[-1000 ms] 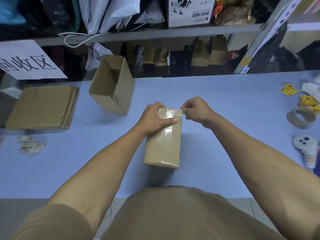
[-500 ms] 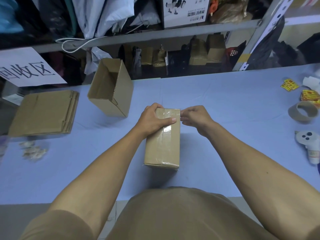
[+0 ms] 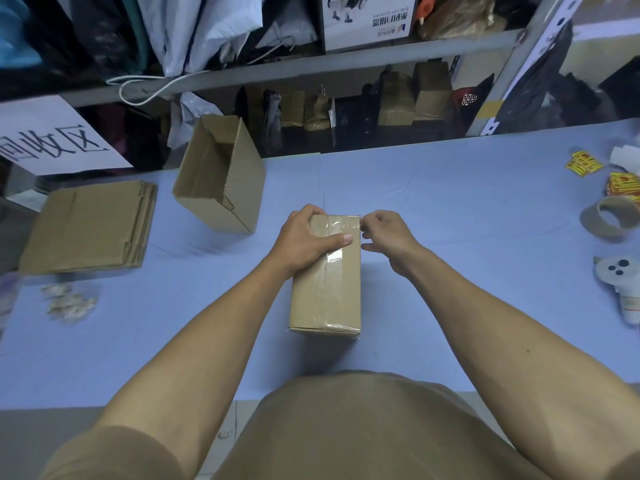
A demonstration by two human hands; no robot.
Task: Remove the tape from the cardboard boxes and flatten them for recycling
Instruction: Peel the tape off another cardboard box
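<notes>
Sealed box (image 3: 325,282): lay closed at the middle of the blue counter (image 3: 450,209), directly in front of the person, its long side running away from them.
Tape (image 3: 335,252): a clear strip ran along the top seam and over both ends (glossy, wrinkled near the far end).
Left hand (image 3: 304,242): gripped the box's far left corner, fingers curled over the far edge, thumb pressed flat across the tape.
Right hand (image 3: 386,237): sat at the box's far right corner, fingers curled tight and pinched together at the edge; whether they actually held a tape end could not be told.
Open box (image 3: 221,181): stood upright and empty to the far left of the sealed box, apart from it.
Flattened boxes (image 3: 90,226): stacked flat near the counter's left edge.
Tape scraps (image 3: 69,301): crumpled bits lay just in front of that stack.
Empty tape core (image 3: 611,221): rested at the right side, near yellow stickers (image 3: 583,163).
</notes>
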